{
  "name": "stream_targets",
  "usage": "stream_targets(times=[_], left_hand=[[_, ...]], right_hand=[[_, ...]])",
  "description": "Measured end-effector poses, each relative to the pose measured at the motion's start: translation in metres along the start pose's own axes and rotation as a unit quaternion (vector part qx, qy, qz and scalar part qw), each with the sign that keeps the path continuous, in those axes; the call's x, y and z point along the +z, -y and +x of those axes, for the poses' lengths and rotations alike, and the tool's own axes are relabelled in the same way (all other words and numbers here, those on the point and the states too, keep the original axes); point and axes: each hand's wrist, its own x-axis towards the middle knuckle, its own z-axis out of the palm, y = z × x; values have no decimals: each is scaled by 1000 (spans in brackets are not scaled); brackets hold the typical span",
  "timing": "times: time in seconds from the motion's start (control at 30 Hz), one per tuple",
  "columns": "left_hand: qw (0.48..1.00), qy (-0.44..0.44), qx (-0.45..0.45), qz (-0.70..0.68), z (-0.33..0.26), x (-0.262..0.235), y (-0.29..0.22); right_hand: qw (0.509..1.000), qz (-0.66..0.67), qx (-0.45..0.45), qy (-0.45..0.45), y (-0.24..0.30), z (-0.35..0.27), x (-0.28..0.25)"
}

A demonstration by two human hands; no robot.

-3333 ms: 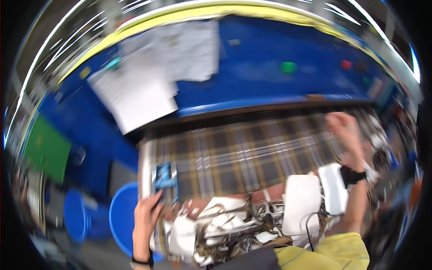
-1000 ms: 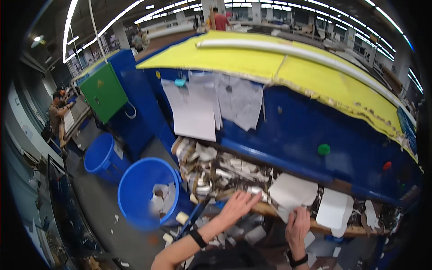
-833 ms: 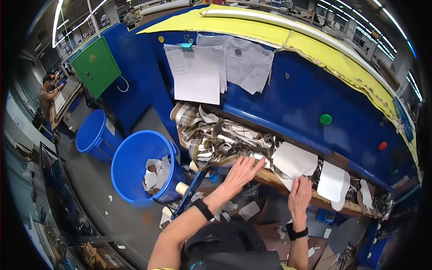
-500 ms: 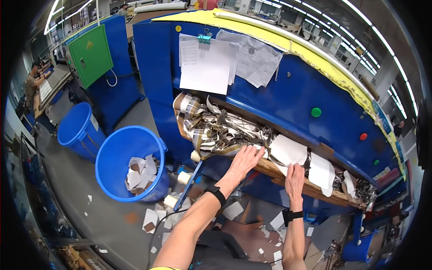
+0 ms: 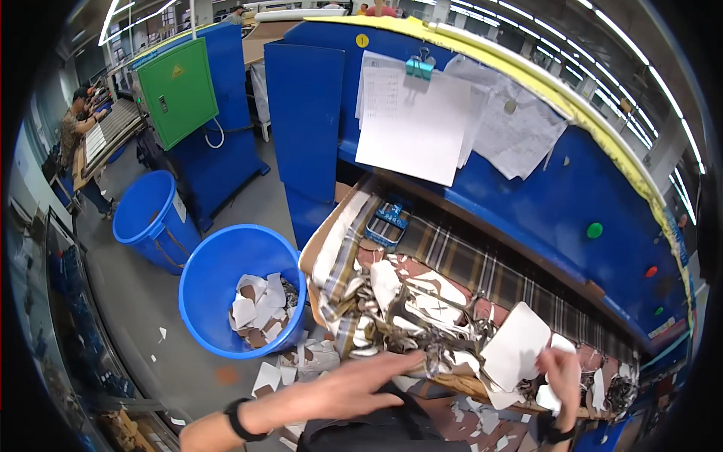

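Clearing scrap pile (image 5: pixel 407 316) off bench front edge: left hand (image 5: pixel 354 388) flat, fingers spread, empty; right hand (image 5: pixel 561 377) pinching white offcut (image 5: pixel 516 346). Next probably: sweep toward blue bin (image 5: pixel 226 279).

Left hand (image 5: pixel 360 383) flat, palm down, fingers stretched together and pointing right, empty; black band on left wrist; left forearm bare, entering from lower left edge; right hand (image 5: pixel 561 374) raised, blurred, fingers curled, grip unclear; dark band on right wrist; hands well apart.
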Motion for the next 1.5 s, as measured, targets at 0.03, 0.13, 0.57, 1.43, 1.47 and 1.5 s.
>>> stream_targets(times=[0.03, 0.13, 0.57, 1.43, 1.47, 1.5], left_hand=[[997, -3, -81, 15, -10, -26, -2], [970, -111, -205, 68, -13, -86, 30], [967, -202, -151, -19, 4, -103, 151], [965, -109, -16, 236, 19, -132, 140], [961, -105, -9, 256, 22, -131, 148], [956, -100, -2, 275, 24, -131, 154]], right_hand=[[997, -33, -64, -3, 24, 15, 1], [974, -69, -209, 60, 123, 60, 41], [870, -45, -482, 94, 225, 80, 279], [825, -242, -510, 40, 210, 104, 292], [835, -203, -511, 14, 212, 106, 290], [844, -165, -511, -12, 214, 110, 283]])
